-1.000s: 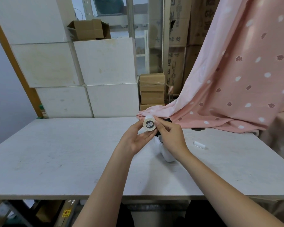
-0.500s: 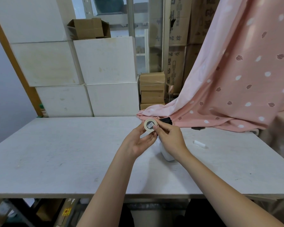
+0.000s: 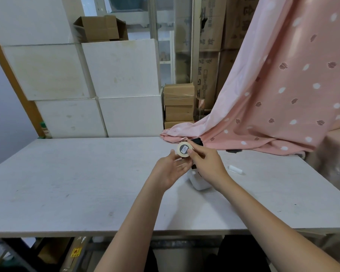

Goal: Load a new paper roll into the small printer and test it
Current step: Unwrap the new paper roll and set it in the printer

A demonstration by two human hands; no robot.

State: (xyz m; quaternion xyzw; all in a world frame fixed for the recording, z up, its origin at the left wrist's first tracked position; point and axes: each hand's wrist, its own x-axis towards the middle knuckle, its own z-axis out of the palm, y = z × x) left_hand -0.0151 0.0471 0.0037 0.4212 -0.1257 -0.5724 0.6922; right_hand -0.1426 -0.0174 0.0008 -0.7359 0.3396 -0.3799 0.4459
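A small paper roll [image 3: 185, 149] is held above the table [image 3: 86, 173], toward the far edge and a little right of centre, with its round end turned to the camera; a dark label is seen in the middle of that end. The roll is pinched by the right hand [image 3: 206, 163], whose thumb is laid on the lower right of the face and whose forefinger is hooked over the top rim. The left hand [image 3: 170, 169] is held just below and left of the roll, palm up, with the fingers spread loose and clasping nothing; whether its fingertips touch the roll cannot be told. The printer [image 3: 199, 182], a small white body, is stood on the table directly under the right hand and is partly hidden by it, so the state of its lid cannot be made out. A dark part is seen just behind the roll, but what it belongs to cannot be told. A short white cylinder [image 3: 235, 169] is laid on the table to the right of the printer, apart from it. A pink patterned cloth [image 3: 283, 95] is draped over the far right corner of the table. White boxes [image 3: 106, 85] are stacked behind the far edge.
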